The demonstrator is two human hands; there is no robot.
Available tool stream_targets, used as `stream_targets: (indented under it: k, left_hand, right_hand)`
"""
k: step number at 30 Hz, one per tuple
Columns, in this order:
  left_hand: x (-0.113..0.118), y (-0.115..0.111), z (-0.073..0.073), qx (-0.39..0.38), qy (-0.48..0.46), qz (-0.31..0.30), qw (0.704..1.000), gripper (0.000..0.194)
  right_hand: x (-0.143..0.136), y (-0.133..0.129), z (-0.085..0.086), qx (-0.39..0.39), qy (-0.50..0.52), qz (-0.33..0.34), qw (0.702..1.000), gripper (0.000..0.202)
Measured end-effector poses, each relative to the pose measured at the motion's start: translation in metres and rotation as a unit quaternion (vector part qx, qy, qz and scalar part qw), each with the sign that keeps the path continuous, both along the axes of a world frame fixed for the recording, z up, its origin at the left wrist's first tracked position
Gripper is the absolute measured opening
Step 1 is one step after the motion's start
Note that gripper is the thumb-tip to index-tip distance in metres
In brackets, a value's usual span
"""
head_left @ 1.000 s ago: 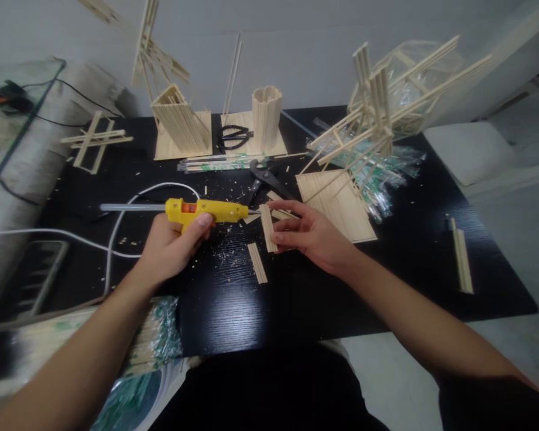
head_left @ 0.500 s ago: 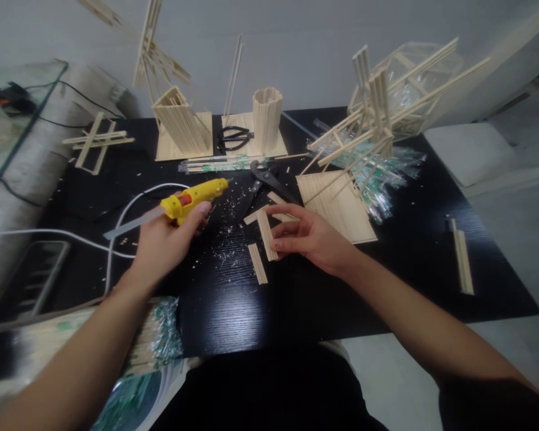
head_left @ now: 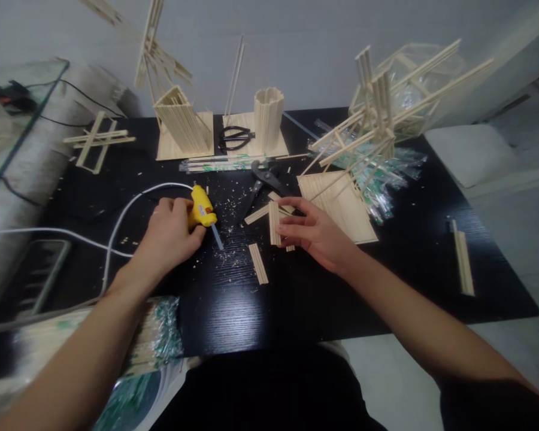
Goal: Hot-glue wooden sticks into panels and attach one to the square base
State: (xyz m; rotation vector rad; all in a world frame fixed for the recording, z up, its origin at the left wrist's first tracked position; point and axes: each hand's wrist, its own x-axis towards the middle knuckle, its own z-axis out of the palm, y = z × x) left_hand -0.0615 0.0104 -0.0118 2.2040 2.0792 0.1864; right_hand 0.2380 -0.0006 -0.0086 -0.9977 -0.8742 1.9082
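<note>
My left hand (head_left: 173, 230) is closed around the handle of a yellow glue gun (head_left: 202, 206), low over the black table. Its nozzle points away from me, and a clear glue stick (head_left: 217, 237) sticks out of its rear towards me. Between the thumb and fingers of my right hand (head_left: 312, 233) is a short strip of joined wooden sticks (head_left: 274, 222), held upright. Another short strip (head_left: 258, 263) lies flat on the table just in front. Partly behind my right fingers lie more wooden pieces (head_left: 257, 214) and black-handled pliers (head_left: 263, 179).
Stick-built towers (head_left: 182, 123) on wooden bases stand at the back. A windmill-like stick frame (head_left: 379, 120) rises at the right. Bagged sticks (head_left: 155, 335) lie near left, and a white cord (head_left: 117, 224) loops by my left hand. Wood crumbs dot the black table (head_left: 305, 305).
My left hand has turned the glue gun, so its nozzle swung away from me and its glue stick towards me. My right hand has tipped the strip more upright.
</note>
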Motion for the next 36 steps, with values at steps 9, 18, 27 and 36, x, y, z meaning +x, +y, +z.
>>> stream_targets:
  k: [9, 18, 27, 36]
  left_hand:
    - [0.045, -0.032, 0.024, 0.042, -0.077, -0.270, 0.959, 0.045]
    - [0.070, -0.049, 0.011, 0.010, -0.046, -0.323, 0.945, 0.069]
    - [0.048, -0.033, 0.017, 0.001, -0.208, -0.289, 0.934, 0.069]
    - [0.049, -0.035, 0.018, 0.019, -0.215, -0.302, 0.929, 0.072]
  right_hand:
    - [0.000, 0.003, -0.004, 0.018, -0.025, -0.042, 0.999, 0.053]
    - [-0.002, 0.002, -0.005, 0.018, -0.029, -0.051, 0.998, 0.053]
    - [-0.005, -0.002, -0.009, 0.039, -0.054, 0.018, 0.998, 0.033]
    - [-0.010, -0.009, -0.011, 0.035, -0.086, 0.052, 0.994, 0.031]
